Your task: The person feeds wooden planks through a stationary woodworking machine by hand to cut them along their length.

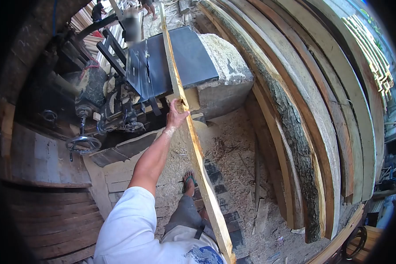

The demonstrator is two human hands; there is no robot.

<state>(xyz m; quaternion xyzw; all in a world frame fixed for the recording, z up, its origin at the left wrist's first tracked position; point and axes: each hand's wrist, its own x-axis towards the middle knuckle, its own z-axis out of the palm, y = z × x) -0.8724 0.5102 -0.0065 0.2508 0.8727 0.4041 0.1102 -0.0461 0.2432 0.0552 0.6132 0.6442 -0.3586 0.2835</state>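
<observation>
My left hand is wrapped round a long, narrow wooden strip, with its fingers and thumb at the strip's edges. The strip runs from the top of the view, over the dark metal saw table, down past my body to the bottom edge. My hand is just in front of the table's near edge. Below and left of the table is a metal handwheel. My right hand is not visible.
Long thick planks, one with rough bark, stand along the right side. A concrete block supports the table. Sawdust covers the floor. Other people's legs show at the top. Stacked boards lie at lower left.
</observation>
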